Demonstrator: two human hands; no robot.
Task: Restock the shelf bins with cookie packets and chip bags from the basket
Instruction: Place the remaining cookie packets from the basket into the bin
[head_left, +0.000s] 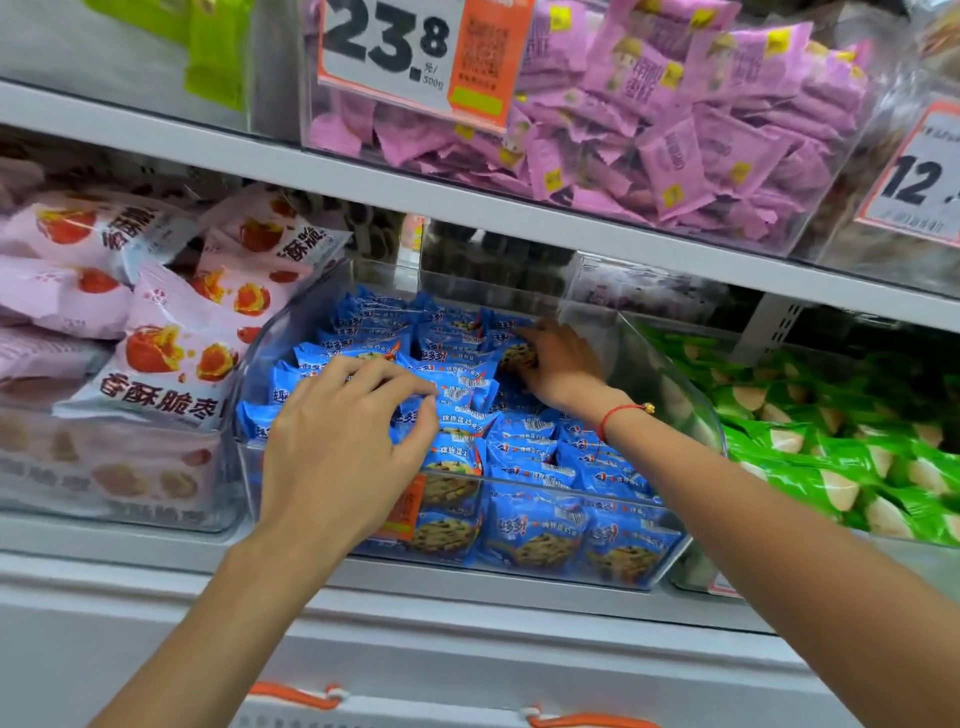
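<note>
Dozens of blue cookie packets (524, 447) fill the clear bin (670, 379) on the middle shelf, heaped from its back wall down to its front lip, with more of them showing through the front panel. My left hand (337, 447) hovers over the near part of the heap, fingers curled, and its grip, thumb against fingertips, pinches the edge of one blue packet on top. My right hand (558, 364) reaches deeper, toward the back right of the same bin, its fingers curled round a packet whose cookie picture shows just beside my fingertips. A red string bracelet (621, 413) sits on that wrist.

Left of the bin, touching its side, is a bin of large pale pink bags (156, 332) printed with red-orange fruit; they lean over and crowd the blue bin's left wall. On the right, green packets (831, 441) fill the neighbouring bin, just beside my right forearm. An orange tag (410, 509) sticks to the front of the blue bin, partly hidden behind my left wrist.

Overhead, the upper shelf board (363, 182) hangs low across the opening, leaving only a narrow gap above the heap. On it stands a clear bin of pink sachets (675, 130) with a price card (395, 47) reading 23.8, and another card (924, 176) at the far right edge. Below, at the bottom edge, the white rim and orange handles of the basket (296, 696) are just visible between my forearms.
</note>
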